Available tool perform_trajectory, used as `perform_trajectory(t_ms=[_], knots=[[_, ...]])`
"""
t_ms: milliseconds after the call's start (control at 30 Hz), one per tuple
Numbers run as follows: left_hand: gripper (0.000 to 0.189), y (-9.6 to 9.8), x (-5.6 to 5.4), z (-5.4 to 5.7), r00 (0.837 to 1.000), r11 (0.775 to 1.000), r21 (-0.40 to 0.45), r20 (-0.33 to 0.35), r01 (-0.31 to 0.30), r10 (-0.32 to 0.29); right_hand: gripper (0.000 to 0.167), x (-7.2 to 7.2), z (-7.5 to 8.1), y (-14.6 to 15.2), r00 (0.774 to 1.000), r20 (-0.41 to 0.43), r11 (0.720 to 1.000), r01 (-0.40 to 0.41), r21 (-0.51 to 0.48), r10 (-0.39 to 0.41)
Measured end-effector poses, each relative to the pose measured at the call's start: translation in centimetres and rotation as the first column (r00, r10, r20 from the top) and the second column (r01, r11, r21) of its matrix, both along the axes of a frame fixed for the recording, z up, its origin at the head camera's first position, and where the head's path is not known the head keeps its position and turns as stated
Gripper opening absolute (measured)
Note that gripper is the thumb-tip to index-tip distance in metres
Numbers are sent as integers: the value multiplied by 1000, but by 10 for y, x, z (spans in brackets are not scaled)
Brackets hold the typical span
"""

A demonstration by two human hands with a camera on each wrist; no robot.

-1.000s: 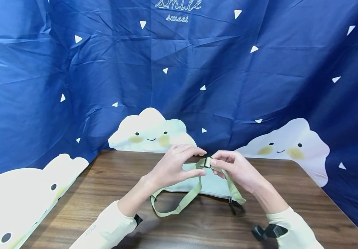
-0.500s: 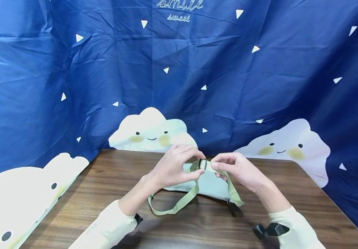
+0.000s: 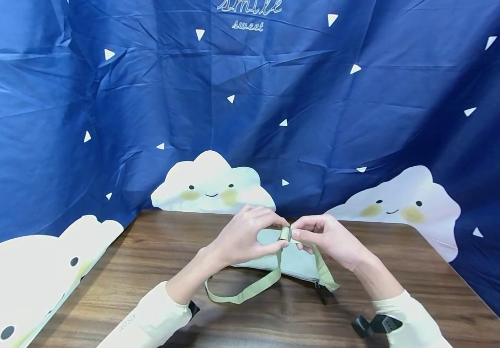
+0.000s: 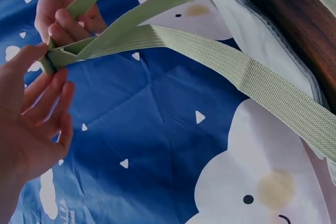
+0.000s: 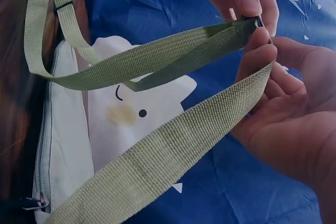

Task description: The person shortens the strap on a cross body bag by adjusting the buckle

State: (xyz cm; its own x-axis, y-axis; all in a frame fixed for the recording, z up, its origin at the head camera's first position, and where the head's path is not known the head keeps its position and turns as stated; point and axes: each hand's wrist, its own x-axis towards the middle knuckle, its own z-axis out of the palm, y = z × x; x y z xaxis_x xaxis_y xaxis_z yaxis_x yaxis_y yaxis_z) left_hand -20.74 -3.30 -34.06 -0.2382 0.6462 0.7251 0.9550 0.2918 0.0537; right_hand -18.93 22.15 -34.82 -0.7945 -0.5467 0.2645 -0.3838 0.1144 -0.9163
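Observation:
A pale bag (image 3: 293, 263) with a zipper lies on the table, its light green webbing strap (image 3: 254, 290) raised in front of and above it. My left hand (image 3: 243, 237) pinches the dark strap buckle (image 3: 288, 234) between thumb and fingertips. Close against the buckle's other side, my right hand (image 3: 330, 239) pinches the strap. In the left wrist view, the strap (image 4: 205, 56) runs from the buckle in two layers toward the bag. The right wrist view shows the strap (image 5: 168, 150) coming down from my right hand's fingers to the bag's zipper end.
The wooden table (image 3: 128, 270) carries the bag near its far side. Behind it hangs a blue cloth (image 3: 250, 106) with white clouds and triangles. A zipper pull (image 5: 35, 202) sits at the bag's end. A dark band (image 3: 376, 325) is on my right wrist.
My left fingers have moved from apart beside the buckle to pinching it. The buckle went left, then slightly back right, and my right fingers have shifted from the buckle's edge onto the strap beside it.

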Motion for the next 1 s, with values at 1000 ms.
perform_trajectory(t_ms=[1000], knots=[[33, -4, 0, 4, 1000, 1000, -6, 13, -15, 15, 18, -2, -3, 2, 992, 130, 998, 7, -65, 2]])
